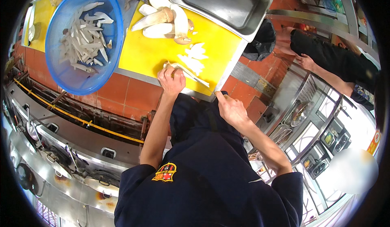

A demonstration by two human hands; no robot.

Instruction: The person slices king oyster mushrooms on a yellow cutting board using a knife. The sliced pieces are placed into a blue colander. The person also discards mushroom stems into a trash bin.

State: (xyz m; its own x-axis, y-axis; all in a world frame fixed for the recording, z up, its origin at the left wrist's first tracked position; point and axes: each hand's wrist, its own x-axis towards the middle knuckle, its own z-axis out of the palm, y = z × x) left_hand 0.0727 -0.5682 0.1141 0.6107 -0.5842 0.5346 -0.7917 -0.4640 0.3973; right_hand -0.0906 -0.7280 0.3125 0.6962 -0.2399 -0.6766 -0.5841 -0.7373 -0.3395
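Note:
On a yellow cutting board (146, 53), my left hand (172, 79) presses down on a partly sliced king oyster mushroom (182, 68) near the front edge. My right hand (231, 107) grips a knife, its thin blade (203, 83) lying along the mushroom's right part; the handle is hidden in the fist. Beyond the blade lie white mushroom slices (195, 59) in loose groups. Several whole king oyster mushrooms (161, 21) are piled at the board's far side. To the left, a blue plastic colander basket (121, 41) holds many cut mushroom pieces (86, 41).
An empty-looking steel pan (225, 4) overlaps the board's far right edge. A black-lined bin (262, 42) stands beyond it. At the right, another person's hand (305, 62) and dark clothing show. A steel stove range (76, 151) runs along the lower left.

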